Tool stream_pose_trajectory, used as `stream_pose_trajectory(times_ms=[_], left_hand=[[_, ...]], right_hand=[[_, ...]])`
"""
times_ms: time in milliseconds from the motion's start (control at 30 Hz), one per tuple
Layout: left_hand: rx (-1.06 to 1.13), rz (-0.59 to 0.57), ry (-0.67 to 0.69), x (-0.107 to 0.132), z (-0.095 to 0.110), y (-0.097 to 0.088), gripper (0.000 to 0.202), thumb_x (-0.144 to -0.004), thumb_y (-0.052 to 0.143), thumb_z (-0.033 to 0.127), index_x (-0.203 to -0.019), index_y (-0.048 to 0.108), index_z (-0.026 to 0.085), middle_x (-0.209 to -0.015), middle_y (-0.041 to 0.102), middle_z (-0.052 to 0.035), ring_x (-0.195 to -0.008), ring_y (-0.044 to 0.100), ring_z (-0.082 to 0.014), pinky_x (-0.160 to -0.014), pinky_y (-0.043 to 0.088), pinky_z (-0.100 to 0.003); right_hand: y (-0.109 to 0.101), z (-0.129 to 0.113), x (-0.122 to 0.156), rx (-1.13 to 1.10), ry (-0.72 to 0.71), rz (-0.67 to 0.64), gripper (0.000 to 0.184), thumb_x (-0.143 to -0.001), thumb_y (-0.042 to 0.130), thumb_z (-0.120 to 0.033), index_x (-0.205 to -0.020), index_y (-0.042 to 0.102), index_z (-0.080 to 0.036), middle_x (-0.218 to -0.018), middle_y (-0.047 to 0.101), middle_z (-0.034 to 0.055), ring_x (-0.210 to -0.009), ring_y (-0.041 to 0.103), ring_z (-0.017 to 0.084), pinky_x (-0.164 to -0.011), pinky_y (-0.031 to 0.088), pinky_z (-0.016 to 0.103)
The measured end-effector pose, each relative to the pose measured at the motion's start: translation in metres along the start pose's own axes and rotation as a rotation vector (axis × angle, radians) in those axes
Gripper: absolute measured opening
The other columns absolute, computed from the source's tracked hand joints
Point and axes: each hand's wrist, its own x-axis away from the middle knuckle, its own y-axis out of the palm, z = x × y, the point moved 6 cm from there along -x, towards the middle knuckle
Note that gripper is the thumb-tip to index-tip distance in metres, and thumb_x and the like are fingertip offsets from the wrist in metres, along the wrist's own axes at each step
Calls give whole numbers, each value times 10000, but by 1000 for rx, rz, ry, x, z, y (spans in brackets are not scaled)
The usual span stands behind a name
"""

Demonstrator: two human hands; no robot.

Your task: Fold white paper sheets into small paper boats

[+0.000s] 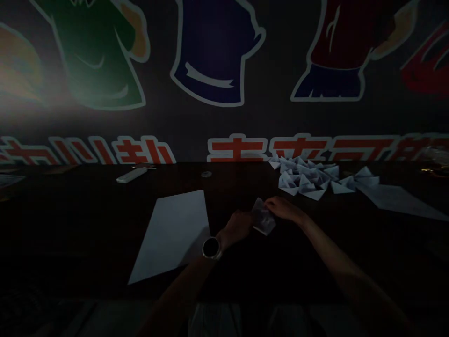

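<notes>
A partly folded piece of white paper (pixel 264 221) is between my two hands, just above or on the dark table. My left hand (pixel 239 225), with a round watch at the wrist, closes on the paper's left side. At its upper right edge, my right hand (pixel 279 207) pinches the paper with fingers bent. The fingertips of both hands are partly hidden in the dim light. Left of my left hand lies a large white sheet (pixel 175 229), flat on the table. Beyond my right hand sits a pile of folded paper boats (pixel 308 180).
Another white sheet (pixel 400 199) lies at the right by the boats. Toward the back left is a white oblong object (pixel 132 175), and a small round item (pixel 206 174) sits at the back middle. Behind the table (pixel 224 281) rises a wall (pixel 273 117) with painted figures and red characters.
</notes>
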Motion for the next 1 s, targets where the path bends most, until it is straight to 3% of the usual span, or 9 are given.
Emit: stream_pose_trajectory(times_ms=[167, 233, 300, 433, 567, 733, 833, 900, 1000], left_hand=[[128, -20, 71, -10, -23, 6, 298, -798, 472, 65, -1020, 628, 188, -1080, 651, -31, -1034, 578, -159, -923, 417, -286], [174, -26, 87, -13, -29, 6, 290, -781, 483, 45, -981, 638, 188, -1034, 666, -7, -1012, 583, -136, -978, 376, -292], [256, -11, 75, -13, -31, 2, 285, -804, 448, 44, -962, 639, 186, -1007, 673, 14, -972, 593, -109, -980, 366, -263], [349, 111, -64, -7, -23, -21, 347, -927, 284, 164, -972, 628, 184, -970, 675, 12, -877, 610, -96, -834, 427, -201], [40, 209, -118, 2, 4, -37, 221, -874, 485, 353, -904, 639, 195, -891, 683, -25, -885, 599, -173, -990, 314, -359], [-268, 115, -101, 2, 15, -24, 160, -817, 516, 149, -879, 663, 159, -896, 666, -81, -1011, 531, -237, -1088, 79, -514], [-273, 110, -100, -2, 10, -22, 167, -801, 537, 186, -913, 660, 179, -992, 643, -74, -1131, 462, -275, -1075, 14, -584], [-235, 128, -132, -4, 5, -25, 187, -809, 541, 238, -960, 643, 197, -1134, 591, -69, -1209, 403, -297, -1065, 105, -591], [-142, 50, -249, -7, -4, -26, 225, -875, 440, 216, -1024, 605, 184, -1127, 584, -81, -1071, 546, -246, -938, 399, -442]], right_hand=[[-11, -19, 20, -91, -386, 5, 433, -635, 466, 0, -968, 666, -192, -1033, 668, 41, -982, 583, 175, -850, 414, 292], [-5, -25, 28, -52, -430, -12, 450, -629, 479, 2, -985, 663, -204, -1084, 655, 45, -1044, 558, 183, -898, 381, 317], [4, -29, 33, 15, -426, -6, 434, -666, 484, -13, -1005, 659, -221, -1109, 650, 45, -1064, 553, 180, -910, 359, 320], [22, -33, 35, 225, -321, 33, 310, -765, 477, -76, -961, 677, -210, -1021, 684, 68, -1010, 577, 201, -898, 342, 337], [28, -43, 34, 441, -208, 103, 238, -807, 474, -120, -903, 691, -138, -961, 687, 145, -1009, 557, 268, -919, 300, 408], [27, -52, 32, 504, -201, 53, 198, -817, 509, -172, -889, 690, -136, -933, 691, 142, -945, 592, 246, -878, 339, 357], [25, -44, 27, 499, -126, 26, 189, -802, 531, -161, -911, 683, -138, -946, 694, 125, -902, 625, 223, -803, 378, 310], [24, -41, 22, 504, -126, 13, 168, -789, 544, -153, -870, 690, -138, -904, 702, 121, -881, 639, 224, -782, 383, 304], [22, -39, 16, 513, -137, -2, 161, -788, 544, -157, -842, 695, -143, -878, 708, 117, -884, 645, 225, -771, 385, 297]])
